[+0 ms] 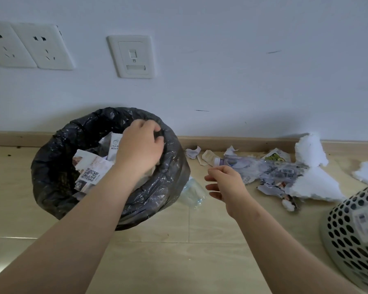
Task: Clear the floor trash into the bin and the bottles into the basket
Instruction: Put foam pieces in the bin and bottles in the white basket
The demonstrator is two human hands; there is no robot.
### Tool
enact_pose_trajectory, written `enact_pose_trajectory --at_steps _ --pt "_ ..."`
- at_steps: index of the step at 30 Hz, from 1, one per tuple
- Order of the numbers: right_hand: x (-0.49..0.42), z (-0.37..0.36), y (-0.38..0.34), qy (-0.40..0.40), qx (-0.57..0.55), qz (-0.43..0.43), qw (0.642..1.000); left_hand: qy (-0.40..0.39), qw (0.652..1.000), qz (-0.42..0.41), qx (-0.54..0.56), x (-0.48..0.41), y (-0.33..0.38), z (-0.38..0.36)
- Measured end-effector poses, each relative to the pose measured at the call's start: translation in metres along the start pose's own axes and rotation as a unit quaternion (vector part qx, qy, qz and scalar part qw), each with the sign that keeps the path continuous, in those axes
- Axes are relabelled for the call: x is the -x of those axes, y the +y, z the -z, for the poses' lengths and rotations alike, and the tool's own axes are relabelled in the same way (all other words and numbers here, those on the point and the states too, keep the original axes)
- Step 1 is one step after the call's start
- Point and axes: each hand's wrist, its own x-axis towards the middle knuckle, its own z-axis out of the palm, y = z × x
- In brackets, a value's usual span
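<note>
Forearms are reaching in from the bottom edge over the pale wood-look floor [179,262]. At the near right a perforated grey basket [348,240] is standing, with a labelled item showing inside it. The right hand [225,183] is hovering above the floor between bin and litter, its fingers loosely spread and grasping nothing. Just beside it a crushed clear bottle [194,193] is lying on the floor, touching the bin's side. The bin [51,166], lined with a black bag, is holding printed papers [91,166]. The left hand [140,149] is reaching across its mouth, fingers curling round the black liner at the far right rim. Further right a labelled bottle [263,166] with a white cap is lying on its side among paper scraps [192,152] and torn white foam pieces [310,153], near the skirting board [232,142]. On the wall beyond, two sockets [30,46] and a data plate [132,56] are sitting.
</note>
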Motion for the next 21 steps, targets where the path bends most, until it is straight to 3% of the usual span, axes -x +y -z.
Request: enact_pose_trajectory --at_steps 4,8,11,15,18,21 --pt "-0.010 0.022 0.014 0.037 0.010 -0.018 0.999 0.064 0.980 -0.175 0.071 0.027 0.047 -0.020" --pt "-0.023 0.051 0.031 0.106 0.053 -0.033 0.992 -0.030 0.956 -0.272 0.102 0.048 0.066 -0.068" --pt "-0.031 0.075 0.043 0.158 0.131 -0.016 0.979 -0.120 0.963 -0.232 0.070 0.057 0.052 -0.111" --pt "-0.038 0.093 0.046 0.189 0.257 0.043 0.947 -0.168 0.972 -0.145 -0.076 0.056 0.025 -0.144" --pt "-0.046 0.098 0.047 0.196 0.387 0.092 0.896 -0.233 0.966 -0.040 -0.105 0.050 0.012 -0.152" --pt "-0.056 0.102 0.043 0.197 0.472 0.147 0.847 -0.282 0.952 -0.007 -0.115 0.055 -0.002 -0.162"
